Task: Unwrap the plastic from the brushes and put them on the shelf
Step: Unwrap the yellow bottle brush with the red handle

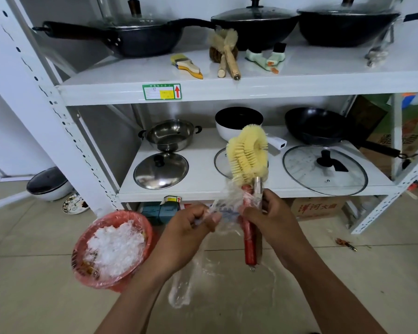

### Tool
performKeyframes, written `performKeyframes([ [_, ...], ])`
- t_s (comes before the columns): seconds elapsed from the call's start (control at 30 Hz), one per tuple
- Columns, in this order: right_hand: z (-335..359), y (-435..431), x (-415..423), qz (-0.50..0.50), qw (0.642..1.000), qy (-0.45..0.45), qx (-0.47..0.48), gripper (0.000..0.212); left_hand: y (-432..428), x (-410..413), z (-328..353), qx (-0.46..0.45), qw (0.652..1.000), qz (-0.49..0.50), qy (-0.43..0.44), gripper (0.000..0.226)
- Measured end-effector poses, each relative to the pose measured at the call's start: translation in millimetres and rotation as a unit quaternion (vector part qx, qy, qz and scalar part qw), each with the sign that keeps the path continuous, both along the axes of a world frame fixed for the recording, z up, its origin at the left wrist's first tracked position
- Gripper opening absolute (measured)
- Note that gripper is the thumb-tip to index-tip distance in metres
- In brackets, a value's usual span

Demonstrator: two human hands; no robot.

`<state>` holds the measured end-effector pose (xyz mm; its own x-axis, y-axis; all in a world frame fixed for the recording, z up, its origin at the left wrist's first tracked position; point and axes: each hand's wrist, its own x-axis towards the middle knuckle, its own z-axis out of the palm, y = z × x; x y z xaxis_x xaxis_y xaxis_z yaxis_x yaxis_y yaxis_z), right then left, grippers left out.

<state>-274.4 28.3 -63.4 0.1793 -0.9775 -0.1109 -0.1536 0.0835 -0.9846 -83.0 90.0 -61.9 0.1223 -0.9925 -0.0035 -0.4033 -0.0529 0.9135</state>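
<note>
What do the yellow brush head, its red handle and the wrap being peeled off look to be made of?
The brush head has stiff, matte yellow bristles, either plastic or plant fibre; I cannot tell which. The red handle is smooth and glossy, probably plastic or lacquered wood. The wrap is thin clear plastic film, crinkled and shiny.

White metal shelf (251, 90) stands on pale floor tiles (348, 273), white wall (10, 128) behind.
</note>
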Motion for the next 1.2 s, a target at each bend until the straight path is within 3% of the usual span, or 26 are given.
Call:
performKeyframes([
  [0.1, 1, 2, 2, -0.030, 0.995, 0.076, -0.064, 0.032, 2, -4, 3, 0.012, 0.996, -0.007, 0.091, 0.030],
  [0.17, 0, 3, 3, -0.031, 0.994, 0.078, -0.065, 0.037, 2, -8, 4, -0.001, 0.991, 0.006, 0.131, 0.034],
  [0.27, 1, 5, 5, -0.018, 0.998, 0.053, -0.038, 0.024, 1, -11, 5, -0.016, 0.985, 0.055, 0.160, 0.036],
  [0.4, -1, 5, 10, -0.013, 0.998, -0.038, 0.042, 0.009, -2, -6, 4, 0.007, 0.987, 0.079, 0.140, 0.039],
  [0.53, -2, 5, 11, -0.008, 0.988, -0.115, 0.100, 0.013, -3, -3, 4, -0.002, 0.994, 0.095, 0.061, 0.046],
  [0.63, -1, 5, 11, 0.004, 0.979, -0.164, 0.119, 0.018, -3, -3, 4, -0.019, 0.992, 0.117, 0.053, 0.039],
  [0.83, 2, 0, 6, -0.007, 0.985, -0.133, 0.106, 0.026, -3, 6, 7, -0.051, 0.980, 0.174, 0.083, 0.036],
  [1.03, 6, -3, 5, -0.050, 0.958, -0.237, 0.152, 0.024, -5, 13, 10, -0.067, 0.979, 0.179, 0.065, 0.033],
  [1.2, 6, -2, -1, -0.017, 0.973, -0.188, 0.130, 0.022, -6, 16, 5, -0.059, 0.978, 0.184, 0.079, 0.033],
])
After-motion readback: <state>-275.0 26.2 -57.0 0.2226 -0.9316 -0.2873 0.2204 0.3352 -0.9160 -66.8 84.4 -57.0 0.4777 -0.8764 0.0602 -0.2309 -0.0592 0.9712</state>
